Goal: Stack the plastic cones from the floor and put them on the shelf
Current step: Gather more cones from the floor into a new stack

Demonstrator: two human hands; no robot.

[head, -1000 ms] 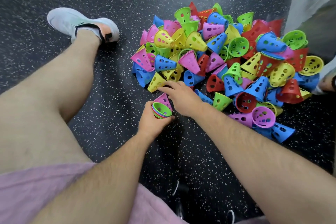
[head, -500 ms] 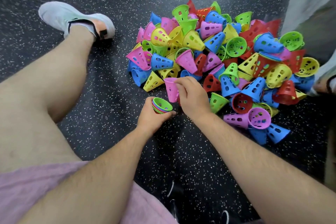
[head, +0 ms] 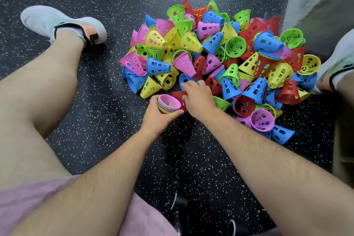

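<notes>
- While the left hand (head: 159, 119) grips the nested stack (head: 168, 104), pink innermost, the right hand (head: 199, 98) curls round a red cone (head: 178, 95) touching it.
- Loose pile (head: 235, 44) lies just beyond, on the speckled floor (head: 95, 111).

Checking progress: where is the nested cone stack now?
Head view, centre: the stack sits in the left hand at the near edge of the pile, beside the right hand and a red cone.

Bright even light, soft shadows under arms, wide-angle edge bending, sharp centre.
</notes>
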